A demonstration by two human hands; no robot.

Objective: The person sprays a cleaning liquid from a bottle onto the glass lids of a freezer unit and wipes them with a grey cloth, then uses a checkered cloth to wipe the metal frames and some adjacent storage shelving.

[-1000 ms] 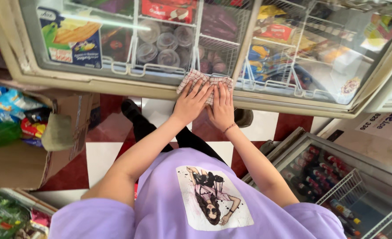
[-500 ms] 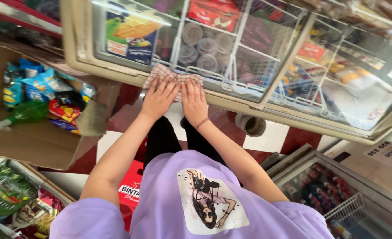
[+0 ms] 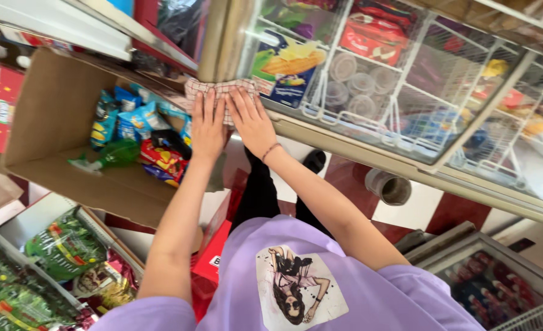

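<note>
Freezer lid (image 3: pixel 369 132); cloth (image 3: pixel 219 91) under hands (2)

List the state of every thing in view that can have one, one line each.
Checked cloth: flat on the freezer's edge, under both hands.
Left hand: open, palm down on the cloth.
Right hand: open, palm down on the cloth.
Glass-lidded chest freezer: lid shut, stocked.
Brown cardboard box: open, on its side, snack packets inside.
Grey cylindrical container: upright on the floor, open-topped.

Cardboard box (image 3: pixel 57 122) of snack packets (image 3: pixel 130 119) at left; grey cup (image 3: pixel 389 187) on red-white floor tiles (image 3: pixel 443 211).
</note>
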